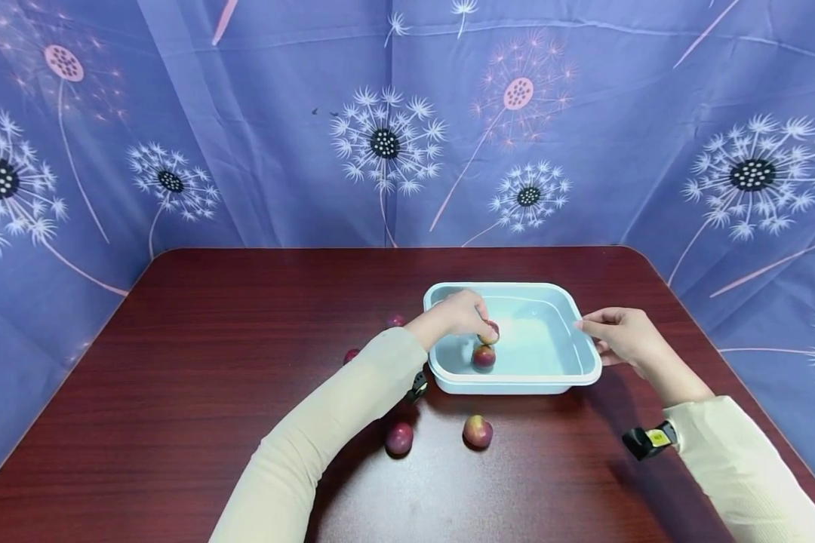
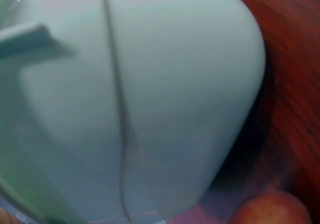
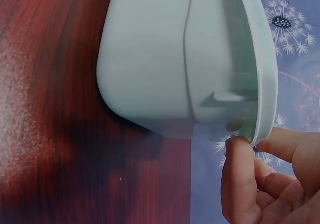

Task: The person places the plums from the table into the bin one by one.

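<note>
A light-blue plastic basin stands at the right of the table. Reaching in over its left rim, my left hand holds a red-yellow plum inside it. Just below that fruit, a second plum rests on the basin floor. At the basin's right end, my right hand pinches the rim between thumb and fingers. In the right wrist view that grip on the rim shows closely. The left wrist view is filled by the basin's outer wall; the left hand is mostly hidden there.
On the table, a dark plum and a yellow-red plum lie in front of the basin. Two more, a plum and a farther plum, show past the left sleeve. A dandelion-patterned curtain hangs behind.
</note>
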Available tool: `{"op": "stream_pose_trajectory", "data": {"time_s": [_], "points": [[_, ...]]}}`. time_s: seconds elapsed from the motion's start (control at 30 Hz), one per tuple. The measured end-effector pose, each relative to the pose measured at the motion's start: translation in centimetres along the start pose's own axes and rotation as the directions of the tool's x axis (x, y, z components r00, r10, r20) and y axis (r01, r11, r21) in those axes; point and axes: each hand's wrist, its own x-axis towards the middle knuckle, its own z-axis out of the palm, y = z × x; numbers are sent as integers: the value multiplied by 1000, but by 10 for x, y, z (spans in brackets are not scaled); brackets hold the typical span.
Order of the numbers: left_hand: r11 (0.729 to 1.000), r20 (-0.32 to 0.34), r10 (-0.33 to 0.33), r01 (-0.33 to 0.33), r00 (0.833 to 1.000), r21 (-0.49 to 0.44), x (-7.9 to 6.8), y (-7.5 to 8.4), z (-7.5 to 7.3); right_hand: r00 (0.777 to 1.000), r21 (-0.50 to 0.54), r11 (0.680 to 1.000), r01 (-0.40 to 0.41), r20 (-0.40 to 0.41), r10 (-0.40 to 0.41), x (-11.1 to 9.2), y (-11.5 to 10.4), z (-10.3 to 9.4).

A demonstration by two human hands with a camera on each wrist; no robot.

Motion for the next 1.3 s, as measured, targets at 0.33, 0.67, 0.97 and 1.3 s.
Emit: {"op": "stream_pose_trajectory", "data": {"time_s": [0.33,0.67,0.97,1.3], "points": [[1000,-31,7,-7,999,-12,-11,6,-3,1000,-8,1000,11,-3,-11,1,2,0],[994,-51,71,-75,996,-76,-15,5,-8,1000,-2,1000,1,-6,-1,2,2,1],[986,-32,64,-68,997,-149,-19,3,-14,1000,12,1000,3,2,-3,3,3,2],[958,-44,146,-152,988,-241,-24,1,-20,1000,-9,1000,7,-1,-7,2,2,2]]}}
